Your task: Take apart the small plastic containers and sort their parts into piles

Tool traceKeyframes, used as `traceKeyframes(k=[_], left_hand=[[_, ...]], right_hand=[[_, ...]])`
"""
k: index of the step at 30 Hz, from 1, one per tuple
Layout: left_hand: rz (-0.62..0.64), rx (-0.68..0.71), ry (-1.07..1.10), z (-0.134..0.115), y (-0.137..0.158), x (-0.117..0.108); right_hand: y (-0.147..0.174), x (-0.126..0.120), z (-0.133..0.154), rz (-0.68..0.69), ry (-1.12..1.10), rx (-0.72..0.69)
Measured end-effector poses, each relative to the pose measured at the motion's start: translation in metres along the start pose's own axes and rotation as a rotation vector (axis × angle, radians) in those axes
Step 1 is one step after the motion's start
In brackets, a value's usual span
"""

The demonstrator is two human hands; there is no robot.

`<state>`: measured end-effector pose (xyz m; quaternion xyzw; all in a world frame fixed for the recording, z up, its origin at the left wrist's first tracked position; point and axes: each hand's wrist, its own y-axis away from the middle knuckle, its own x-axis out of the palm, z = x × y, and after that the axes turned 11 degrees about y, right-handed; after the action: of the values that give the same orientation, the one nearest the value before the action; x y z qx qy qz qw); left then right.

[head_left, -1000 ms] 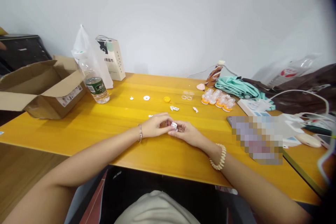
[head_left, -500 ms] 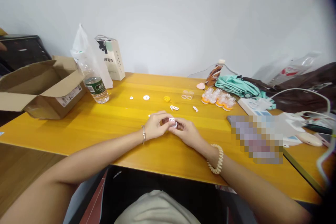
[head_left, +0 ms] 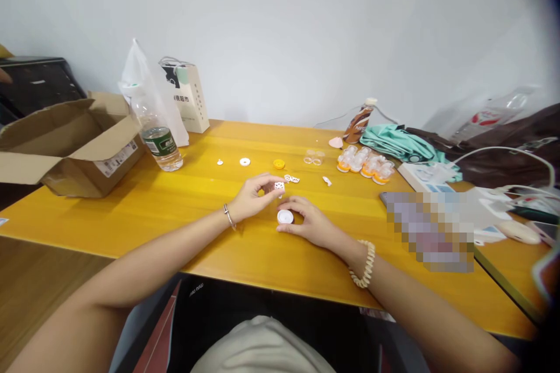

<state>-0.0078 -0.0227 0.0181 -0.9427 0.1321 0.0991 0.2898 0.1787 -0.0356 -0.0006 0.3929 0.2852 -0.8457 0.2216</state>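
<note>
White patterned piece (head_left: 279, 186) pinched in my left hand (head_left: 254, 196) over the table (head_left: 188, 201), right hand (head_left: 312, 224) clamped round the white disc (head_left: 285, 217). Both look light, stiff, maybe brittle; I'd grip rims.

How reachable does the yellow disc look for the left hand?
Probably yes: nothing visible stands between the left hand and the yellow disc, though that hand holds a white piece.

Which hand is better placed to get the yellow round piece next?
Probably the left hand: it is nearer the yellow round piece than the right hand. Both look busy: the left pinches a white patterned piece, the right curls around a white round piece.
</note>
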Motion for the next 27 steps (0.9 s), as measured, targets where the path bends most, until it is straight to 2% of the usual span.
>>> traceKeyframes(k=[6, 11, 16, 22, 27], left_hand=[[0.008, -0.028, 0.089, -0.005, 0.003, 0.002], [0.024, -0.04, 0.209, -0.014, 0.008, 0.009], [0.093, 0.042, 0.271, -0.024, 0.012, 0.012], [0.138, 0.114, 0.275, -0.028, 0.013, 0.011], [0.149, 0.107, 0.241, -0.025, 0.012, 0.01]], right_hand=[[-0.001, -0.012, 0.01, -0.152, -0.197, 0.125], [0.001, -0.017, 0.016, -0.1, -0.432, 0.154], [0.004, -0.019, 0.023, -0.038, -0.683, 0.134], [0.005, -0.023, 0.026, -0.047, -0.668, 0.152], [0.005, -0.023, 0.021, -0.091, -0.593, 0.145]])
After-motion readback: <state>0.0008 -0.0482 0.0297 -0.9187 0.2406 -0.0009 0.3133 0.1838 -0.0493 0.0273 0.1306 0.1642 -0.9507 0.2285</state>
